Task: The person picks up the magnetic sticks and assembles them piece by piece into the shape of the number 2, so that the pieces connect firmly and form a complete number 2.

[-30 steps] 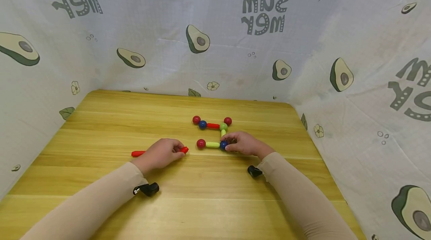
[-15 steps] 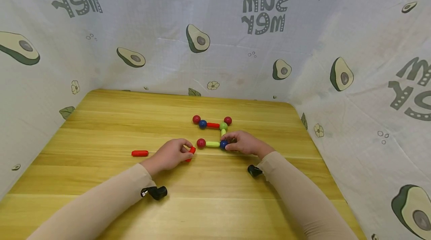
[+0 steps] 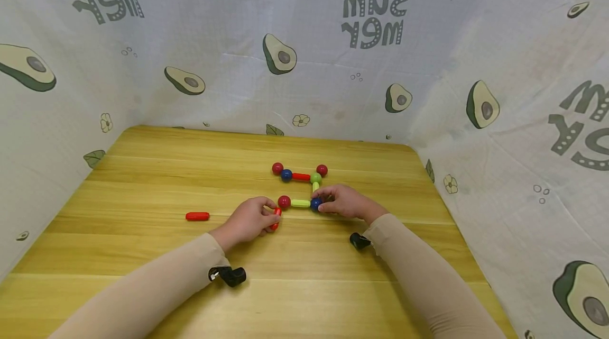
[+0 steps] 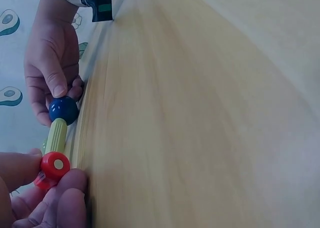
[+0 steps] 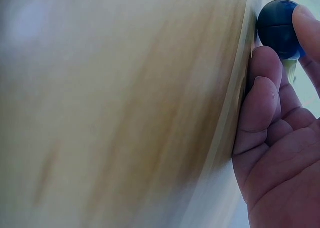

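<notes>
right fingers (image 5: 261, 101) partly hide blue ball (image 5: 276, 28)

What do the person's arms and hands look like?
The sleeves are long and plain beige. The hands are bare, without gloves. A small black gadget sits by each cuff, and the right one shows a green patch.

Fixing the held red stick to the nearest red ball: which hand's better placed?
Left, probably. The left hand pinches the red stick right by that red ball; contact is unclear. The right hand holds the blue ball at the yellow-green stick's other end.
</notes>
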Tool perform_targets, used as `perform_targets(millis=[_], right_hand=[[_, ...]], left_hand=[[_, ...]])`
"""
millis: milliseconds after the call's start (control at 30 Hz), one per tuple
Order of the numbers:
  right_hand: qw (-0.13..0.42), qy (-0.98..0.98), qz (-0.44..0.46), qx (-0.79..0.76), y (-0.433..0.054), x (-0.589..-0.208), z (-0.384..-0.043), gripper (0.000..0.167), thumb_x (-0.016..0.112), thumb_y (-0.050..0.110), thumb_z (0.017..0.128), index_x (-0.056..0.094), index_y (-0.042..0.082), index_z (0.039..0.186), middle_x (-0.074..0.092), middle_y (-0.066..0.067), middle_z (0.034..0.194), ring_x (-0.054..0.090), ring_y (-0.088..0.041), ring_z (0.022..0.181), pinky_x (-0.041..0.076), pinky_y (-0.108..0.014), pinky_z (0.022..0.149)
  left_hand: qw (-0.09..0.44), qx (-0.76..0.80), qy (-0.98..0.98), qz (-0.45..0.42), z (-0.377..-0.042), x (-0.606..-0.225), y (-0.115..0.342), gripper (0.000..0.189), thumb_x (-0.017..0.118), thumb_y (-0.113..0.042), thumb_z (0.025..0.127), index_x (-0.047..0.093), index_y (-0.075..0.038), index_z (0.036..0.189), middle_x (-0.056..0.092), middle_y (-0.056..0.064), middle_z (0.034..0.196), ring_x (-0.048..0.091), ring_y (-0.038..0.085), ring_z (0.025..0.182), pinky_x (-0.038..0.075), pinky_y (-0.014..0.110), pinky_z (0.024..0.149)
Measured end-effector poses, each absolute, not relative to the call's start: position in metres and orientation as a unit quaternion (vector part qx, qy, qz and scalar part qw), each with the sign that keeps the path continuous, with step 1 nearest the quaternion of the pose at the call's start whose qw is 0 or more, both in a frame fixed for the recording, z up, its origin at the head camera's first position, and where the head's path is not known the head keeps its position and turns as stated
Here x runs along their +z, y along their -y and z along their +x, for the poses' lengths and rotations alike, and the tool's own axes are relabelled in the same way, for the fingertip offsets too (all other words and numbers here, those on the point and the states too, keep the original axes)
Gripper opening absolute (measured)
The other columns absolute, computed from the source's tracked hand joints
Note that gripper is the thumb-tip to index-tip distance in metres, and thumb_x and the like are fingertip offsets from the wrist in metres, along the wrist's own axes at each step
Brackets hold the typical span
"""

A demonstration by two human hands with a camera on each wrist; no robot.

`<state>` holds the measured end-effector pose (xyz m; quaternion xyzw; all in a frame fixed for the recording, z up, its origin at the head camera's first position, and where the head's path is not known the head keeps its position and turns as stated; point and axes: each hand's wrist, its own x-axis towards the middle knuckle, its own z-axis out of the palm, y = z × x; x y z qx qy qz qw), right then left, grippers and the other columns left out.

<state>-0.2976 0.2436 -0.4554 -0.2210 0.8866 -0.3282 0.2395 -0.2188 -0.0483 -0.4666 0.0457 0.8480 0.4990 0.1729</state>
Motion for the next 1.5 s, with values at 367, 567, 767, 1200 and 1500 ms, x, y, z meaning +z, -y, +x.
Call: perform_targets(millis=[367,567,767,1200,1500], right_hand=[[0.237,-0.887,-0.227,-0.325,-0.244,-0.456,-0.299,0.033,0.073,0.021,0.101,0.071,0.014,0.133,0.072,-0.007,0.123,0.064,-0.021,0.112,0.051,-0.048,0.109],[0.238,-0.886,-0.227,-0.328,-0.245,-0.456,-0.299,0.033,0.073,0.020,0.101,0.071,0.014,0.133,0.072,-0.006,0.125,0.063,-0.021,0.112,0.051,-0.049,0.109],[0.241,-0.884,-0.227,-0.332,-0.245,-0.456,-0.299,0.033,0.073,0.020,0.101,0.071,0.013,0.133,0.072,-0.006,0.126,0.063,-0.020,0.111,0.051,-0.048,0.109],[0.239,-0.884,-0.228,-0.331,-0.246,-0.456,-0.299,0.032,0.073,0.020,0.101,0.072,0.013,0.132,0.072,-0.006,0.124,0.063,-0.021,0.111,0.051,-0.048,0.109],[0.239,-0.888,-0.219,-0.325,-0.248,-0.460,-0.300,0.033,0.072,0.022,0.101,0.071,0.016,0.133,0.071,-0.007,0.125,0.063,-0.023,0.113,0.051,-0.050,0.111]], left_hand=[[0.164,0.521,-0.837,0.027,-0.221,-0.471,0.037,0.029,0.075,-0.014,0.099,0.061,-0.002,0.121,0.073,0.008,0.092,0.069,0.016,0.070,0.061,0.029,0.065],[0.164,0.530,-0.832,0.018,-0.223,-0.472,0.034,0.031,0.076,-0.014,0.098,0.058,-0.002,0.121,0.071,0.009,0.093,0.069,0.017,0.070,0.061,0.029,0.065],[0.167,0.531,-0.831,0.011,-0.223,-0.471,0.033,0.034,0.077,-0.016,0.097,0.057,-0.003,0.122,0.071,0.009,0.095,0.069,0.018,0.072,0.060,0.029,0.065],[0.159,0.515,-0.842,0.013,-0.224,-0.473,0.031,0.038,0.080,-0.020,0.095,0.057,-0.005,0.121,0.071,0.007,0.095,0.068,0.015,0.072,0.056,0.027,0.062],[0.161,0.504,-0.848,0.011,-0.225,-0.474,0.030,0.039,0.080,-0.023,0.095,0.057,-0.005,0.121,0.071,0.007,0.096,0.067,0.016,0.073,0.055,0.026,0.062]])
